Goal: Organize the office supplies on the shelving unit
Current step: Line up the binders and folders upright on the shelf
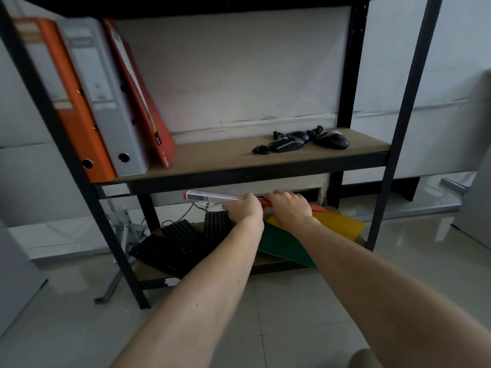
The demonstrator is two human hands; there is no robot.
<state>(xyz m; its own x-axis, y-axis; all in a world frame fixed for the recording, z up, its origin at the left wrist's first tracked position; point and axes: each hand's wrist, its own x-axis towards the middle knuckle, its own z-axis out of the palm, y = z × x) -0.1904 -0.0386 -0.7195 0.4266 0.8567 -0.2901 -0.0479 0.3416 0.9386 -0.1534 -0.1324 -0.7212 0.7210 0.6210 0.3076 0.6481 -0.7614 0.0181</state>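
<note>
Both my hands reach under the middle shelf of a black metal shelving unit. My left hand and my right hand grip a thin red folder held flat, its clear-wrapped end sticking out to the left and a red corner showing on the right. Below it, on the bottom shelf, lie a yellow folder and a green folder. Black keyboards lie stacked at the bottom left.
On the middle shelf, an orange binder, a grey binder and a leaning red binder stand at the left. Computer mice with cables lie at the right. A grey metal bracket leans by the left post.
</note>
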